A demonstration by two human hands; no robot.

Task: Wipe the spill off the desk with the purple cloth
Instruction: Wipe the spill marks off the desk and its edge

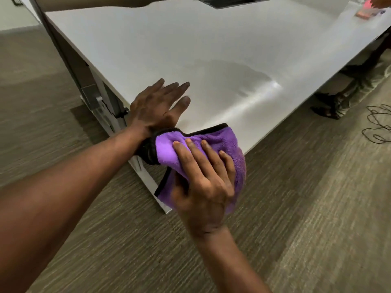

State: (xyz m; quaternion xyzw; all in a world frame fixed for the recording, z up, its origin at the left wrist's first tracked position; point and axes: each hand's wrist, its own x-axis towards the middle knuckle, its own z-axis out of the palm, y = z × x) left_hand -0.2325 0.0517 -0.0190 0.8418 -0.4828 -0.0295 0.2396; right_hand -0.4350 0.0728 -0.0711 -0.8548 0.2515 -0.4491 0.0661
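A white desk fills the upper half of the view. A faint wet smear, the spill, shines on it to the right of centre. My left hand lies flat on the desk's near corner, fingers spread, holding nothing. My right hand grips the purple cloth, which has a black hem. The cloth is bunched at the desk's front edge, partly hanging over the floor and touching my left wrist. It lies short of the spill.
A dark cable hatch is set into the desk's far side. A pink and orange item lies at the far right corner, near another person's hand. Black cables coil on the carpet at right. A metal desk leg stands left.
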